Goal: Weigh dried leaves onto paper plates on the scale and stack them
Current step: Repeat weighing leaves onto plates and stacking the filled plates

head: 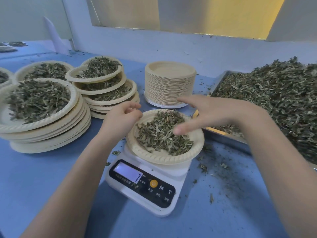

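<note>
Dried green leaves [163, 133] fill the cream paper plate [197, 145] on the white scale [178, 172]; filled stacks [51, 134] wait. Left hand [122, 116] seemingly pinches bits, right hand [205, 114] spread, empty.

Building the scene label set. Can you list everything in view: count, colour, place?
white digital kitchen scale: 1, white, blue table centre
beige paper plate of dried leaves: 1, on scale
stacks of filled plates: several, beige, left
stack of empty plates: 1, beige, behind scale
metal tray: 1, silver, right
dried leaf pile: 1, green, in tray
left hand: fingers loosely curled, by plate rim
right hand: fingers spread, above plate
</note>
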Tool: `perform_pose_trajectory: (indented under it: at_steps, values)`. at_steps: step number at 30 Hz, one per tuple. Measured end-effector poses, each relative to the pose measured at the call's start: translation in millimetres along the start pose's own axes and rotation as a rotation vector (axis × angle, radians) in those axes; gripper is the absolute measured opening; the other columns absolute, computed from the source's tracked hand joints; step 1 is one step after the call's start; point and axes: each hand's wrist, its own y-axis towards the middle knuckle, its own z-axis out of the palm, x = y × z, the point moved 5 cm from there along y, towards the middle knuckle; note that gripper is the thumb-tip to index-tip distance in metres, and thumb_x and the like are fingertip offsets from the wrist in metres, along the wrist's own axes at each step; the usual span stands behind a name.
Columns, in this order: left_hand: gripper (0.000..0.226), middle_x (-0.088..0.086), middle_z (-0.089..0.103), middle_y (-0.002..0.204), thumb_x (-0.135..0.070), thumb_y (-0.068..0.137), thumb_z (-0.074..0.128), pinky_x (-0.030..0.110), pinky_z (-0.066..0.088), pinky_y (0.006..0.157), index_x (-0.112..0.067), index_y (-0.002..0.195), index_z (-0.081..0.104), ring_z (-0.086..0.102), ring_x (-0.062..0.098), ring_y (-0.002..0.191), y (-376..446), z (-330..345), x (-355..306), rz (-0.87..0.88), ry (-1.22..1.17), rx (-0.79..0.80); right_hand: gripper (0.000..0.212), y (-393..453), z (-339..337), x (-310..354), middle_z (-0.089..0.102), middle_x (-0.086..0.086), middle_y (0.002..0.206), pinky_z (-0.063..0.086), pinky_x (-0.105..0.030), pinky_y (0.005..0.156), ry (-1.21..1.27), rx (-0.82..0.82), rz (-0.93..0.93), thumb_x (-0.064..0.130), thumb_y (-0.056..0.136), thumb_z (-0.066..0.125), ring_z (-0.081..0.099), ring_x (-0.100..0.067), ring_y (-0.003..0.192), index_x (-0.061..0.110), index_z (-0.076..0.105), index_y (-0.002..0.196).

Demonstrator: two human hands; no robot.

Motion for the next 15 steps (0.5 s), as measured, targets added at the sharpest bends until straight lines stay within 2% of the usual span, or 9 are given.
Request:
perform_pose_trajectory:
  at_steps: [2,4,7,9,10,12,13,15]
  values:
    - [0.03,-0.002,0.065,0.101,-0.024,0.09,0.056,0.03,0.044,0.088,-0.025,0.12,0.06,0.058,0.014,0.099,0.8,6.4,4.3,-0.053,0.029,0.085,0.145,-9.0,6.0,-9.2,0.003,0.023,0.155,0.014,-0.028,0.114,0.002,0.199,0.031,0.082,0.029,0.073,0.01,-0.002,0.142,0.044,-0.001,0.148]
    - [0.027,-0.005,0.063,0.101,-0.026,0.092,0.053,0.032,0.041,0.091,-0.024,0.118,0.059,0.055,0.014,0.101,-1.6,11.7,2.8,-0.066,0.065,0.131,0.149,-11.7,11.9,-14.0,0.003,0.025,0.154,0.013,-0.027,0.113,0.006,0.274,0.011,0.071,0.027,0.082,0.007,0.001,0.141,0.048,-0.004,0.146]
    - [0.014,0.001,0.062,0.096,-0.02,0.093,0.048,0.035,0.044,0.082,-0.026,0.098,0.059,0.055,0.018,0.084,-5.9,16.0,-2.2,-0.041,0.112,0.139,0.144,-8.7,15.5,-17.7,0.012,0.019,0.154,0.018,-0.031,0.115,-0.022,0.22,-0.005,0.061,0.031,0.083,0.012,-0.003,0.141,0.047,-0.001,0.147]
    - [0.024,0.005,0.066,0.099,-0.012,0.092,0.045,0.041,0.051,0.084,-0.026,0.105,0.058,0.061,0.023,0.086,-8.4,15.3,-1.0,-0.072,0.096,0.125,0.138,-8.1,13.2,-18.7,0.028,0.02,0.148,0.028,-0.019,0.103,0.023,0.162,-0.033,0.055,0.036,0.086,0.029,0.0,0.132,0.045,0.005,0.147]
    - [0.029,0.007,0.066,0.102,-0.007,0.092,0.043,0.046,0.052,0.087,-0.026,0.108,0.059,0.063,0.027,0.091,-10.3,13.7,-0.9,-0.089,0.066,0.111,0.135,-8.0,11.4,-19.4,0.034,0.023,0.142,0.03,-0.015,0.095,0.056,0.13,-0.05,0.051,0.039,0.088,0.035,0.002,0.126,0.044,0.008,0.147]
    - [0.039,0.008,0.065,0.106,0.001,0.09,0.039,0.051,0.051,0.089,-0.022,0.114,0.06,0.063,0.031,0.095,-13.6,6.9,-1.3,-0.118,-0.013,0.073,0.128,-7.2,8.0,-18.6,0.041,0.027,0.132,0.03,-0.012,0.091,0.137,0.065,-0.091,0.042,0.044,0.091,0.042,0.006,0.119,0.041,0.014,0.147]
    - [0.041,0.008,0.065,0.104,0.004,0.09,0.038,0.051,0.052,0.088,-0.02,0.114,0.061,0.064,0.032,0.093,-14.5,0.8,-3.1,-0.122,-0.052,0.05,0.124,-5.5,6.0,-16.6,0.044,0.029,0.127,0.032,-0.008,0.089,0.201,0.036,-0.125,0.035,0.046,0.092,0.045,0.012,0.114,0.042,0.017,0.146]
    - [0.041,0.007,0.067,0.092,0.008,0.089,0.036,0.048,0.052,0.085,-0.019,0.1,0.064,0.064,0.035,0.082,-18.2,-17.6,-10.2,-0.119,-0.119,-0.006,0.118,-1.6,2.5,-7.9,0.047,0.034,0.117,0.038,0.002,0.077,0.33,-0.006,-0.193,0.024,0.05,0.092,0.052,0.022,0.099,0.045,0.021,0.141]
